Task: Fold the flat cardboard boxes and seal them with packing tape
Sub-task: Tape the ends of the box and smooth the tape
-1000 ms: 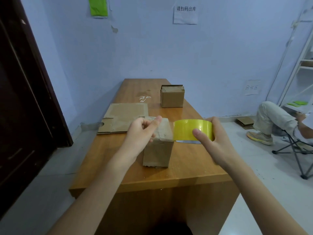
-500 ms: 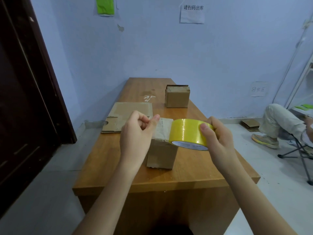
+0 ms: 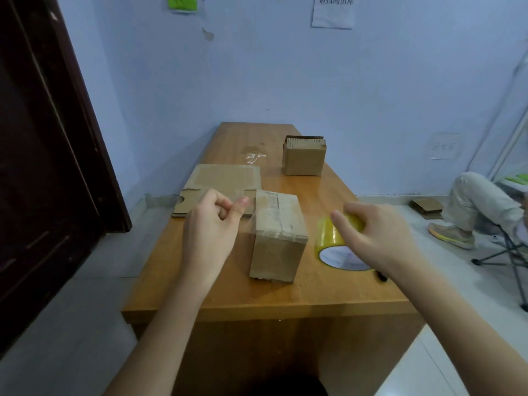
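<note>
On the wooden table (image 3: 328,292), near its front edge, stands a small folded cardboard box (image 3: 278,238), with clear tape already across its top. Just left of this box the left hand (image 3: 213,224) has its fingers curled, and the thumb and forefinger pinch the free end of a clear tape strip (image 3: 248,221), which runs to the box's upper left edge. Just right of the box the right hand (image 3: 377,232) grips the yellow roll of packing tape (image 3: 331,241) from above, fingers curled round it; the roll is tilted and low over the table. Behind the box, to the left, a flat cardboard blank (image 3: 225,181) lies on the table. Further behind the box, to the right, a second small box (image 3: 304,158) stands. Far right of the box, on the floor, a seated person's leg (image 3: 480,201) shows.
</note>
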